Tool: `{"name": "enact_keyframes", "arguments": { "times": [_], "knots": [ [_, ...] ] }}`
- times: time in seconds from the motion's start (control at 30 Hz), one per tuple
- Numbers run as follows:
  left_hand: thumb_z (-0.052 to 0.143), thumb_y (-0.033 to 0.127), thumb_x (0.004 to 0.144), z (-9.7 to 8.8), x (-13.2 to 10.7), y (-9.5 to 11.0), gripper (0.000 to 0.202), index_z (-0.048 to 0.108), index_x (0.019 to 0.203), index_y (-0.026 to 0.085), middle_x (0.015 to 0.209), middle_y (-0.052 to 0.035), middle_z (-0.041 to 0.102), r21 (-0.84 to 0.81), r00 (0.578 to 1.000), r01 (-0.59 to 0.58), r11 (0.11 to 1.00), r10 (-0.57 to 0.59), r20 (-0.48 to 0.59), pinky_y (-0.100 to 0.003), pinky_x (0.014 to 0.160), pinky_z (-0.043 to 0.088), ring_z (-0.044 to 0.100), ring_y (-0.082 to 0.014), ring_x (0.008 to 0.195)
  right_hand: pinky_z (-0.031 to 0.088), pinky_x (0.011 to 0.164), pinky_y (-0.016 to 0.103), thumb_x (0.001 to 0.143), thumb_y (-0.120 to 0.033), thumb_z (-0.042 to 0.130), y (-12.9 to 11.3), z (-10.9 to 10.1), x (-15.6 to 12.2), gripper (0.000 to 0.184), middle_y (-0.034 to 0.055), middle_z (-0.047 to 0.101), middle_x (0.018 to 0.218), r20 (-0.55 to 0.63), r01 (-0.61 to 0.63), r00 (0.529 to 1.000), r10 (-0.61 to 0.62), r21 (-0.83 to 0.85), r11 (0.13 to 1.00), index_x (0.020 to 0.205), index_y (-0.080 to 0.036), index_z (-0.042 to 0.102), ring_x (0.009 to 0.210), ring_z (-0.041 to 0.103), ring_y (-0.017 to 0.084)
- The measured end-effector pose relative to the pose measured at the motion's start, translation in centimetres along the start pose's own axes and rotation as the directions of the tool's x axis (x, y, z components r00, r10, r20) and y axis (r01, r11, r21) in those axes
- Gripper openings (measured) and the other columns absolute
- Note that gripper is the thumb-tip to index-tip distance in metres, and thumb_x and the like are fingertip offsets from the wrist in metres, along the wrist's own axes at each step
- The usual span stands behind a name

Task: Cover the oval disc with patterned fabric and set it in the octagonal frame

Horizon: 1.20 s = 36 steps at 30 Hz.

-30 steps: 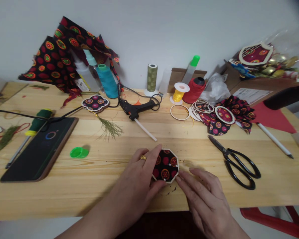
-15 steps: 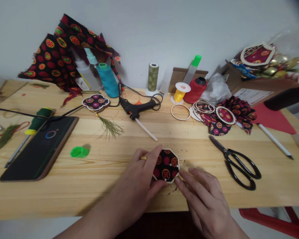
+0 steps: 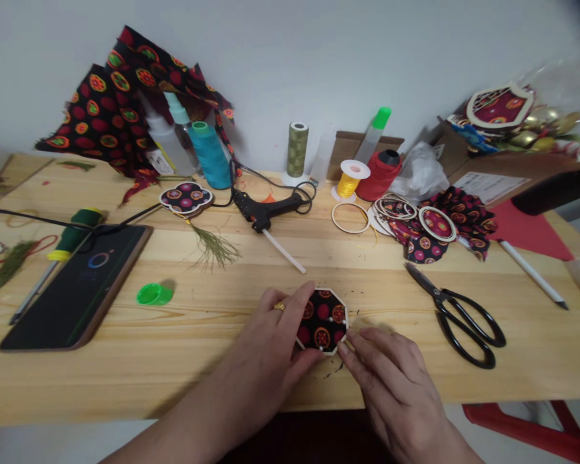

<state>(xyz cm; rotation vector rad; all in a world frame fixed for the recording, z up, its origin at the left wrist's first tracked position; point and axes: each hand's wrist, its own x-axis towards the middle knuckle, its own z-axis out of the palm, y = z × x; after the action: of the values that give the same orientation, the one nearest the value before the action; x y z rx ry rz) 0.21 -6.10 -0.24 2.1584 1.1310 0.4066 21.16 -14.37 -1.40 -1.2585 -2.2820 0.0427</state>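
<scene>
A small octagonal piece (image 3: 325,319) covered in black cloth with red and orange circles lies flat on the wooden table (image 3: 212,335) near its front edge. My left hand (image 3: 270,348), with a gold ring on one finger, grips the piece's left side between thumb and fingers. My right hand (image 3: 391,380) rests on the table at the piece's lower right corner, its fingertips pressed together against the rim.
Black scissors (image 3: 457,312) lie to the right, a black glue gun (image 3: 268,211) with its glue stick behind the piece, and a phone (image 3: 80,287) and green cap (image 3: 153,295) to the left. Thread spools, bottles, rings and patterned cloth (image 3: 120,96) crowd the back.
My right hand's fingertips have crept slightly left, closer against the octagon's lower right rim. My left hand and the piece have stayed put.
</scene>
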Motion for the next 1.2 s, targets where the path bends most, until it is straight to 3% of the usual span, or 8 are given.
{"name": "enact_keyframes", "arguments": {
  "times": [0.33,0.57,0.8,0.93,1.2],
  "knots": [
    [0.066,0.026,0.084,-0.11,0.06,0.05,0.071,0.028,0.145,0.023,0.120,-0.0118,0.052,0.014,1.000,0.004,1.000,-0.004,0.009,-0.044,0.096,0.047,0.054,-0.0248,0.110,0.034,0.096,0.047,0.088,0.002,0.043,0.34,0.34,-0.20,0.041,0.0154,0.064,0.120,0.027,0.015,1.000,-0.015,-0.004,1.000,0.124,-0.004,0.060,0.115,0.048,0.029],
    [0.066,0.027,0.084,-0.37,0.10,0.09,0.072,0.029,0.145,0.021,0.122,-0.0109,0.058,0.015,1.000,-0.030,0.999,0.030,0.002,-0.044,0.098,0.045,0.049,-0.0268,0.116,0.034,0.097,0.049,0.087,0.002,0.044,0.25,0.48,-0.54,0.041,0.0158,0.063,0.121,0.015,0.011,1.000,-0.011,-0.004,1.000,0.126,-0.004,0.059,0.115,0.048,0.030],
    [0.066,0.029,0.085,-0.26,0.17,-0.15,0.068,0.031,0.143,0.024,0.129,-0.0098,0.058,-0.024,0.998,-0.064,0.998,0.063,-0.020,-0.046,0.101,0.043,0.047,-0.0274,0.122,0.036,0.096,0.047,0.084,0.006,0.045,0.22,0.24,-0.51,0.044,0.0170,0.062,0.125,0.027,0.017,1.000,-0.017,-0.017,1.000,0.125,-0.002,0.058,0.116,0.048,0.029],
    [0.068,0.028,0.083,-0.06,0.09,-0.45,0.074,0.027,0.145,0.025,0.140,-0.0099,0.051,-0.009,0.995,-0.086,0.996,0.086,-0.051,-0.048,0.106,0.038,0.043,-0.0280,0.128,0.036,0.096,0.046,0.085,0.004,0.044,0.22,0.22,-0.40,0.043,0.0157,0.063,0.124,0.011,0.020,1.000,-0.019,-0.032,0.999,0.124,-0.003,0.059,0.115,0.049,0.028],
    [0.071,0.027,0.081,-0.35,0.29,-0.35,0.072,0.035,0.142,0.020,0.135,-0.0128,0.055,-0.031,0.999,-0.043,0.999,0.042,-0.022,-0.050,0.105,0.040,0.045,-0.0302,0.125,0.038,0.096,0.047,0.085,0.002,0.042,0.15,0.15,-0.38,0.043,0.0146,0.064,0.123,0.016,0.016,1.000,-0.014,-0.093,0.996,0.124,-0.006,0.060,0.112,0.052,0.028]
  ]
}}
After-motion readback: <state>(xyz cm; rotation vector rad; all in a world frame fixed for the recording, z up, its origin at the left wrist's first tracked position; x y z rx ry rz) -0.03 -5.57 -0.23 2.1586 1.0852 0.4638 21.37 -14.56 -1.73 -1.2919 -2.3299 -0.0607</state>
